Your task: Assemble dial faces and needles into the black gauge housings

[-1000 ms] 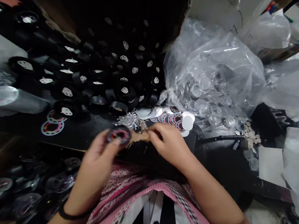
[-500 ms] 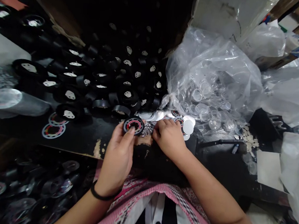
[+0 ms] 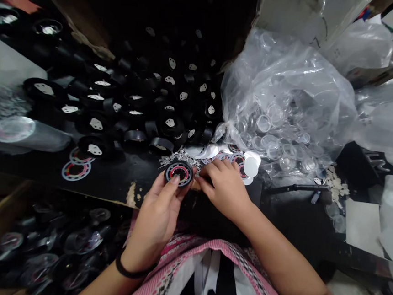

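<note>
My left hand [image 3: 158, 213] grips a small round black dial [image 3: 179, 173] with a red and white printed face, thumb and fingers around its rim. Beside it my right hand [image 3: 225, 187] is curled, its fingertips pinched just right of the dial over a heap of tiny silver metal pieces [image 3: 178, 156]; what they pinch is too small to see. Printed round dial faces and white discs [image 3: 246, 163] lie just beyond my right hand.
Many black round housings [image 3: 135, 101] cover the dark bench behind. A clear plastic bag of transparent round covers [image 3: 282, 113] sits at the right. A box of finished dials [image 3: 53, 245] is at the lower left. A dark tool [image 3: 292, 188] lies right.
My left hand brought the dial up and to the right, close to my right hand; the dial's printed face now shows clearly. My right hand stayed over the metal pieces.
</note>
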Tool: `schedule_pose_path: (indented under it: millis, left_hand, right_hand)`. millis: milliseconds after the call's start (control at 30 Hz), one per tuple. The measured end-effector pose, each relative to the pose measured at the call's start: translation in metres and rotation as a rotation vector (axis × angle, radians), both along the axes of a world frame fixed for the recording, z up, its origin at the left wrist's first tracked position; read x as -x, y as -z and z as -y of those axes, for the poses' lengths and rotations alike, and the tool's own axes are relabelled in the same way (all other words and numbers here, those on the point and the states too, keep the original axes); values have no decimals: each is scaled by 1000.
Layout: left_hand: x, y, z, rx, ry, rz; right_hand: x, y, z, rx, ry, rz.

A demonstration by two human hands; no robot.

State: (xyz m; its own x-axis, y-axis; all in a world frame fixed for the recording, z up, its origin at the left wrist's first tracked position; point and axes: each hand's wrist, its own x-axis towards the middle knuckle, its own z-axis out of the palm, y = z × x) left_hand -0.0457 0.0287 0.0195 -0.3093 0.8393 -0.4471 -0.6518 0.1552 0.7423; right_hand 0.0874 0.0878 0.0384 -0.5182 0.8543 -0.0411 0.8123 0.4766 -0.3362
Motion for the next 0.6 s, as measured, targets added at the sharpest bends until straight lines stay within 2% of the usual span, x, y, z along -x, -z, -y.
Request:
schedule_pose_path:
  millis: [100,167,233,300,467,600]
  left_hand:
    - [3,-5,1,9,42,43]
    - [4,-7,0,3,64,19]
    - [1,-5,-1,1,83,-45]
    - [-5,-1,-1,8,120,-95]
    - [-15,9,3,-9,246,-133]
    - [-13,6,6,-5,318,-159]
  right_hand:
    - [-8,-3,3,-10,-17,-75]
    - [-12,-8,6,33,-7,-235]
    - [-15,-14,10,92,1,-408]
    - [-17,-20,13,129,16,-485]
    - [-19,-28,18,177,81,-360]
    - [-21,-32,19,203,110,-308]
